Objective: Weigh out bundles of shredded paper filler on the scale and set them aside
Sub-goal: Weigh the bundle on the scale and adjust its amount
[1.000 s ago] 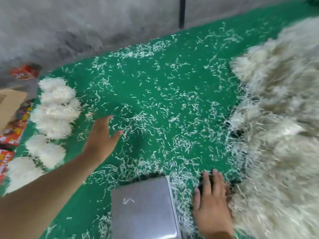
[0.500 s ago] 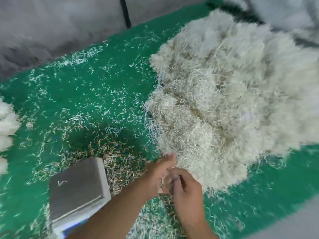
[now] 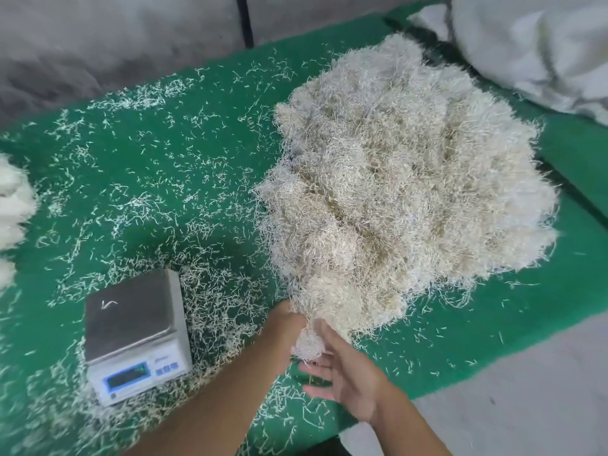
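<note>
The shredded paper filler (image 3: pixel 404 192) lies as one big, pale, fluffy heap on the right half of the green mat (image 3: pixel 204 133), its near edge trailing down to where both hands work. It looks feather-light and springy — thin crinkled strips that tangle with each other, so a handful will probably cling to the heap and drag stray threads along rather than come away clean. The sensible place to take it is at that loose near fringe, pinching a tuft and teasing it free instead of digging into the dense middle. The left hand (image 3: pixel 286 327) reaches into the heap's lower edge, its fingers buried in the strips; whether they are curled round anything cannot be told. The right hand (image 3: pixel 342 373) sits just below, fingers spread and fairly straight, cupping beneath a small bundle (image 3: pixel 307 345) of filler that rests against it and touches the left hand too. The scale (image 3: pixel 135 334), a white box with a dull, flat metal platter and a lit display on its front, stands near the left of the hands with only a lone strip on top. Short strips are strewn thickly over the mat, and white finished bundles (image 3: pixel 13 199) peek in at the far left edge.
</note>
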A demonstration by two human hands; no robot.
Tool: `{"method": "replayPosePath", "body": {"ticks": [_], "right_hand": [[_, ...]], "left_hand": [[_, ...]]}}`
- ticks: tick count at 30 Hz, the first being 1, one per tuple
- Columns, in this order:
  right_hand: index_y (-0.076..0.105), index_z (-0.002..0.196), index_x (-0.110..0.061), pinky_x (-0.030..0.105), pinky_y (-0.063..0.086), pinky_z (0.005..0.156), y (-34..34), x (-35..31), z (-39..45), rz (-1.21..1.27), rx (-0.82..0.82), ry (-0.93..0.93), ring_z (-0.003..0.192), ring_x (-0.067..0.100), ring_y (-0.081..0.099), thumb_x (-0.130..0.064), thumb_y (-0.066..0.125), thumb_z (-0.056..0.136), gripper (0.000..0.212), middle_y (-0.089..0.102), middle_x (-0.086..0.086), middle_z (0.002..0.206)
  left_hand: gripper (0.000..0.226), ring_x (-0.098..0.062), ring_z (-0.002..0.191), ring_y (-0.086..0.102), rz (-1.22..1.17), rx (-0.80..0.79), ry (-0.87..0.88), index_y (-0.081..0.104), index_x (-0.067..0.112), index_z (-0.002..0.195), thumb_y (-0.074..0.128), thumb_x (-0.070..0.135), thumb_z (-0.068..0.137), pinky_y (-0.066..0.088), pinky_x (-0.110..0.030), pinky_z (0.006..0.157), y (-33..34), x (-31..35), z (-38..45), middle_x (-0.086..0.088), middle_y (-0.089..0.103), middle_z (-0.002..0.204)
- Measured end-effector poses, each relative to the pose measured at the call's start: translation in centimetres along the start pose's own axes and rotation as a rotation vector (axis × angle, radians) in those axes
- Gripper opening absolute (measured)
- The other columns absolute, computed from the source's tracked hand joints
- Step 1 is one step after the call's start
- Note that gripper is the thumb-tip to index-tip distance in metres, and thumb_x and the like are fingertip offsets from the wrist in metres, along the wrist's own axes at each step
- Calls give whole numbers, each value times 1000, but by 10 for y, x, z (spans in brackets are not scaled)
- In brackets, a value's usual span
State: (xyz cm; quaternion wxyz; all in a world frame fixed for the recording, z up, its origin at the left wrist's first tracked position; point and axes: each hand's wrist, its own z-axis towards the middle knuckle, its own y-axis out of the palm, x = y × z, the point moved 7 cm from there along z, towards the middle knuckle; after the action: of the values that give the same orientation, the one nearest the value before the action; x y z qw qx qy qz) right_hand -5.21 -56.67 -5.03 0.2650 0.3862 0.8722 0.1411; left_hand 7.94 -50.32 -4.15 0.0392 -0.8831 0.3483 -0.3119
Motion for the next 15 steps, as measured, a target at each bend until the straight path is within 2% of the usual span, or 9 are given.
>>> {"method": "replayPosePath", "body": {"ticks": [1,2,3,5,7,9,11,12,15], "right_hand": [[55,140,-38,49,63,90,5,-6,-1,62,2,1,123,36,65,-72,84,73,81,49,11,144],[56,140,-37,50,63,90,9,-12,-2,121,17,-5,120,36,66,-68,83,76,75,52,12,143],[60,136,-32,49,63,89,13,-18,-4,164,35,-6,111,34,72,-61,81,80,67,64,15,134],[66,120,-23,44,66,76,22,-29,-10,207,45,5,78,27,80,-44,80,86,42,80,13,98],[68,102,-21,36,63,54,28,-36,-14,172,57,1,55,21,74,-26,77,94,14,75,6,79],[70,102,-23,37,63,59,31,-45,-12,128,106,-27,70,25,71,-21,77,95,9,67,3,92],[72,118,-14,47,62,91,39,-55,-7,177,115,-78,100,37,71,-23,78,94,25,74,12,113],[70,126,-9,51,55,105,44,-60,-6,196,125,-109,113,40,69,-23,78,95,35,75,17,121],[66,134,-3,57,43,117,65,-80,-8,128,78,-226,124,40,66,-27,78,92,50,71,21,132]], "left_hand": [[64,-17,109,55,46,17,21,30,20,159,54,10,101,50,-37,91,-4,-1,-7,-11,53,137],[59,-9,91,54,93,17,43,33,16,157,54,11,101,49,-29,75,-6,-3,-14,-5,57,116],[57,-6,80,51,147,11,66,36,13,155,54,12,101,43,-24,63,-9,-4,-24,-2,56,106],[56,-6,73,54,225,-8,119,37,10,154,53,9,101,41,-21,55,-14,-4,-39,-6,60,113],[51,-7,63,50,289,-20,163,40,9,151,48,3,101,39,-18,47,-23,-1,-53,-8,62,107],[50,-7,59,45,333,-3,193,40,10,151,47,3,101,36,-16,43,-37,6,-63,-5,60,101],[52,-5,59,43,298,-12,221,39,15,153,47,7,102,36,-16,45,-48,15,-71,0,57,105],[49,-5,59,42,246,-19,235,43,20,150,46,9,103,37,-17,47,-53,18,-73,1,57,105],[15,-8,75,48,94,5,264,57,29,113,44,29,105,41,-27,70,-67,32,-90,-2,56,108]]}}
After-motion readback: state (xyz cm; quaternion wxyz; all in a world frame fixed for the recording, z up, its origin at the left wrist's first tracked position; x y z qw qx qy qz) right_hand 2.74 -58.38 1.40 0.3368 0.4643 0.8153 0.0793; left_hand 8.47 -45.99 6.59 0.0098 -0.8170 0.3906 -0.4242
